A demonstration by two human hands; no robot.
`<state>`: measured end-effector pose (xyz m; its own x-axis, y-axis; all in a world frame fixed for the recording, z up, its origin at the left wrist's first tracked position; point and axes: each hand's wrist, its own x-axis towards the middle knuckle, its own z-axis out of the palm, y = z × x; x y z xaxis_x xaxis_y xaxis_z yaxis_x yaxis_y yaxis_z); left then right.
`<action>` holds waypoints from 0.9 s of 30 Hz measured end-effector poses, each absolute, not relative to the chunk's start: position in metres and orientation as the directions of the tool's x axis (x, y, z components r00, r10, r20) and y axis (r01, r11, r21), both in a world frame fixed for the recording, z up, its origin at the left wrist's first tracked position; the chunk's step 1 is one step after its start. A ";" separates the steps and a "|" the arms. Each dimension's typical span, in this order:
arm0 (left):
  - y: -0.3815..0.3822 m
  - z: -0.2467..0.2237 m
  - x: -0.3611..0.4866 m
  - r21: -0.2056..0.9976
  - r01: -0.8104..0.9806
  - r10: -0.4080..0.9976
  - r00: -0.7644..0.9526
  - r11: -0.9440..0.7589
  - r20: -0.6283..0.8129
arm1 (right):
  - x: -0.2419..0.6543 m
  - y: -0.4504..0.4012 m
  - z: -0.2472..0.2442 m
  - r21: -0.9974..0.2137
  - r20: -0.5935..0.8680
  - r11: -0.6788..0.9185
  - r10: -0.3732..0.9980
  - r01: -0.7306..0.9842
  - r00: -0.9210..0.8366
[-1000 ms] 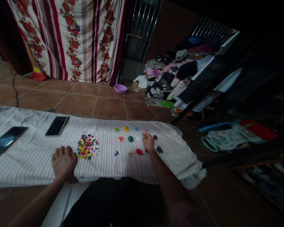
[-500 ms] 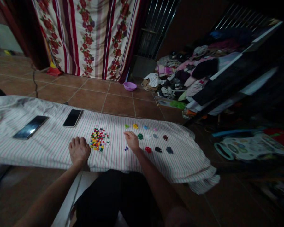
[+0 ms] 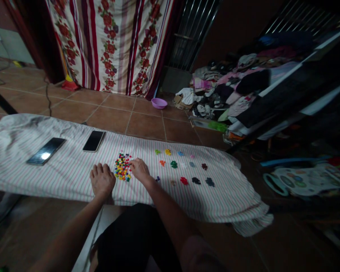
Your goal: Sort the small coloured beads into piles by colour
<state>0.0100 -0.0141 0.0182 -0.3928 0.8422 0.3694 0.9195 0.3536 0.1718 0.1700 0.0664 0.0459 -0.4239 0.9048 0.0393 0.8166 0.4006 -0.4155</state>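
Note:
A mixed heap of small coloured pieces [image 3: 121, 166] lies on the striped cloth [image 3: 68, 181]. Just left of it, my left hand [image 3: 102, 180] rests flat on the cloth with fingers spread, holding nothing. My right hand [image 3: 139, 169] is at the heap's right edge, its fingertips pinched together on something too small to make out. Farther right are separate small piles in rows, among them orange [image 3: 162, 163], dark green [image 3: 173, 164], yellow [image 3: 168, 152], red [image 3: 184, 181], black [image 3: 196, 181] and dark purple [image 3: 158, 179] pieces.
Two phones, one dark [image 3: 94, 141] and one reflecting light [image 3: 46, 151], lie at the left of the cloth. Beyond are a purple basin [image 3: 159, 103], a flowered curtain [image 3: 121, 45] and heaped clothes [image 3: 229, 83] on the tiled floor.
My right hand has moved left from the sorted piles to the mixed heap, uncovering the orange pile. My left hand stays in place on the cloth. The whole view has shifted slightly.

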 end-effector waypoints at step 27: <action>-0.015 0.018 0.011 0.188 0.917 0.848 -0.396 0.351 0.353 | 0.155 0.071 0.053 -0.318 -0.039 0.400 0.900 0.859 -0.433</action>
